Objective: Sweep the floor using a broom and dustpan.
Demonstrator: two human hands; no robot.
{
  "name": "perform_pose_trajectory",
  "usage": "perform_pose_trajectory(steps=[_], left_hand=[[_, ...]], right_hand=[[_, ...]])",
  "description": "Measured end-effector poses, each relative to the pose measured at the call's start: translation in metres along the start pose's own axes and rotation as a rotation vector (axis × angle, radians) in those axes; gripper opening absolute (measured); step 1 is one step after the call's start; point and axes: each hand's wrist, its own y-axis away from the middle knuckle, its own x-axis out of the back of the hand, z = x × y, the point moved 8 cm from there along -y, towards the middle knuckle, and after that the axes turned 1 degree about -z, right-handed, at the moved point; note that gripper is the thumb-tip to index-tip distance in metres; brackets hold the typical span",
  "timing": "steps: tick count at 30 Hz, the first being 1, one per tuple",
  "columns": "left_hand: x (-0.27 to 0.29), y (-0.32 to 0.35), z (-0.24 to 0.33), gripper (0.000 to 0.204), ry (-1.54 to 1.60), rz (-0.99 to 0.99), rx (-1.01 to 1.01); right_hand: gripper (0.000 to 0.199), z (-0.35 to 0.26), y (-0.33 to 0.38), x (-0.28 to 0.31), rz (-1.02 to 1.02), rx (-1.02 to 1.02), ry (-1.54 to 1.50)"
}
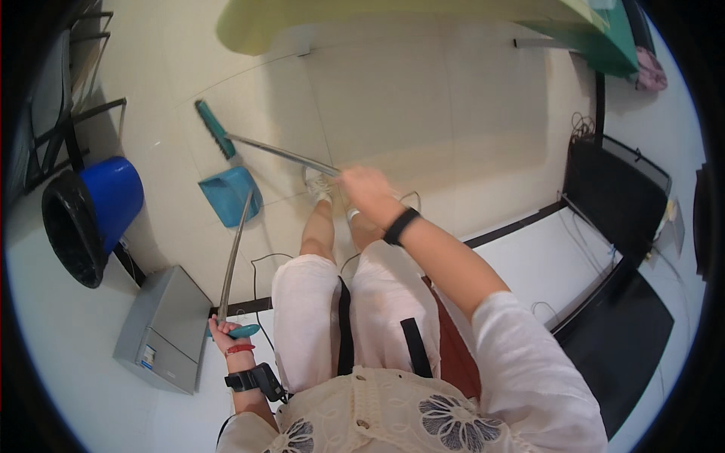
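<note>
My left hand grips the teal end of a long metal handle that runs down to a blue dustpan resting on the pale tiled floor. My right hand, with a black band on its wrist, holds the metal shaft of a broom whose teal brush head lies on the floor just beyond the dustpan. My legs in white trousers and my shoes are between the two hands.
A blue bin with a black liner stands at the left beside a grey box. A black chair and cables are at the right. A yellow-green table edge hangs over the far floor.
</note>
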Motion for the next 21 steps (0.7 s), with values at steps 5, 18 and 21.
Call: perform_pose_trajectory(steps=[5,18,21], left_hand=[[-0.011,0.011,-0.005,0.017,-0.050,-0.034,-0.045],[-0.012,0.072,-0.062,0.027,-0.011,0.108,-0.097],[-0.008,0.079,-0.092,0.028,-0.016,0.088,-0.137]], right_hand=[[0.015,0.022,-0.057,-0.026,0.056,-0.092,0.014],[0.037,0.525,0.313,0.085,-0.004,-0.903,0.128],[0.035,0.564,0.341,0.137,0.049,-0.922,0.213]])
